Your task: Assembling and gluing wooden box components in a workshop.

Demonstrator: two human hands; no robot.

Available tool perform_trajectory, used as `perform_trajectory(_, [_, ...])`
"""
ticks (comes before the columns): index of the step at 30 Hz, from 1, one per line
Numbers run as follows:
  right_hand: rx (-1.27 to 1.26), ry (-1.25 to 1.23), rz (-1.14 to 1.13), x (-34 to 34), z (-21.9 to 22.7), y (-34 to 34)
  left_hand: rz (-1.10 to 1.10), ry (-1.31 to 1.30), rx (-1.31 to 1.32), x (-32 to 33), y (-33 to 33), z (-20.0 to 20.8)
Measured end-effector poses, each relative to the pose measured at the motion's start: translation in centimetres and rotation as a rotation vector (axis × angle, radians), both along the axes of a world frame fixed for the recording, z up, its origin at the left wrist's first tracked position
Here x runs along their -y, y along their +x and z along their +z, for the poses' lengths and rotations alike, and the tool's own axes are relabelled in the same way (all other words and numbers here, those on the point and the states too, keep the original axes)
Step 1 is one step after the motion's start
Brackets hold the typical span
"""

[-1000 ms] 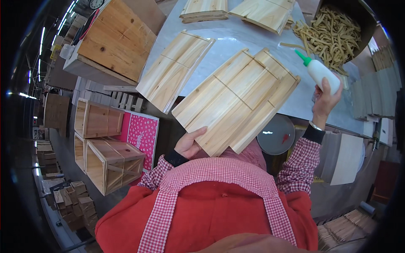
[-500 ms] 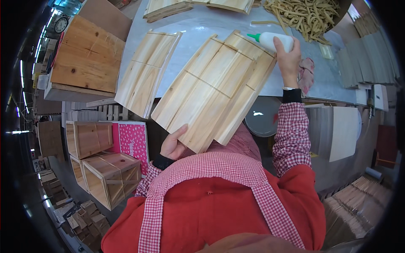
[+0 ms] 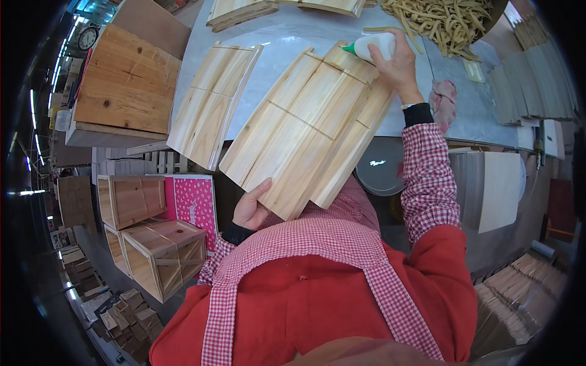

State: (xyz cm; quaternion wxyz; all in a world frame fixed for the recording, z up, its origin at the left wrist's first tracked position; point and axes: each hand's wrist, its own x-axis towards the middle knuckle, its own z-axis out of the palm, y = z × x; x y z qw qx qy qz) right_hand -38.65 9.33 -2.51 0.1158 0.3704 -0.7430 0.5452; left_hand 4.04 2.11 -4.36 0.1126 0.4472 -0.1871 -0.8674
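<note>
My left hand point(image 3: 251, 206) grips the near edge of a grooved wooden panel point(image 3: 290, 137), its thumb on top. The panel lies tilted, overlapping a second wooden panel point(image 3: 357, 140) on its right; both stick out over the table's near edge. In my right hand point(image 3: 398, 66) is a white squeeze bottle point(image 3: 375, 46) with a green nozzle. The nozzle tip points left, at the panels' far end. Whether it touches the wood I cannot tell. Another grooved panel point(image 3: 210, 104) lies apart on the left, with a shiny clear strip along its right edge.
Stacked panels point(image 3: 244, 13) lie at the table's far side. A heap of tan strips point(image 3: 442, 24) and a pinkish cloth point(image 3: 443, 105) are at the right. Wooden crates point(image 3: 163, 253) and a pink patterned box point(image 3: 194, 204) stand lower left. A round grey lid-like disc point(image 3: 379, 174) sits below the table edge.
My right hand has moved left with the squeeze bottle, bringing the nozzle over the panels' far end. My left hand and the panels have stayed nearly still.
</note>
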Motion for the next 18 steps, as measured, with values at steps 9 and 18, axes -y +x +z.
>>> perform_trajectory(9, [-0.227,0.138,-0.002,-7.6,2.0,0.1,-0.005,0.0,-0.007,0.3,-0.1,-0.1])
perform_trajectory(18, [0.037,0.111,-0.091,-9.3,3.9,2.9,0.01,-0.035,-0.043,0.1,-0.4,0.1])
